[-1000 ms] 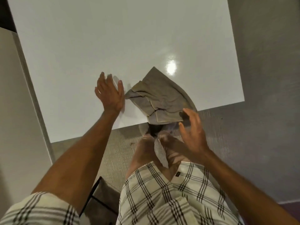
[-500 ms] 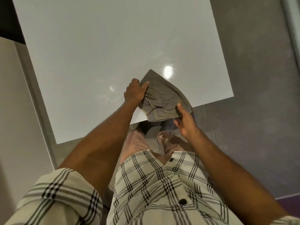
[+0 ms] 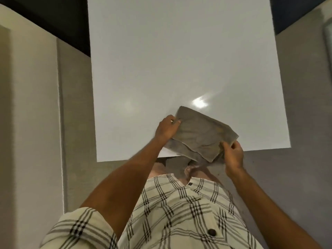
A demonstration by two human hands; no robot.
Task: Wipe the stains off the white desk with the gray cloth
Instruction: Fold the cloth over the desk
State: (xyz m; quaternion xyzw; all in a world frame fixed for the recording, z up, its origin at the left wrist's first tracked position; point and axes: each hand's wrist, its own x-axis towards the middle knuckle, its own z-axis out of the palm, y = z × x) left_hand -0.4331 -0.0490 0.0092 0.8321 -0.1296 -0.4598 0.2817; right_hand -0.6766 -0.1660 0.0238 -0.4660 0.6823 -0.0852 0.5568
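Here both hands, left hand (image 3: pixel 167 128), right hand (image 3: pixel 233 155), pinching folded gray cloth (image 3: pixel 201 133); glossy white desk (image 3: pixel 179 60).

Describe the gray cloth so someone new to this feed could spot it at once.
Start at the glossy white desk filling the upper middle of the view and follow it to its near edge. There the gray cloth is held folded between the left hand and right hand. It is the only dull, gray-brown thing against the white top.

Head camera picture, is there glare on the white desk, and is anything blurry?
Head view: a bright glare spot sits on the white desk just beyond the gray cloth; a fainter sheen lies further left; the cloth and both hands look slightly soft.
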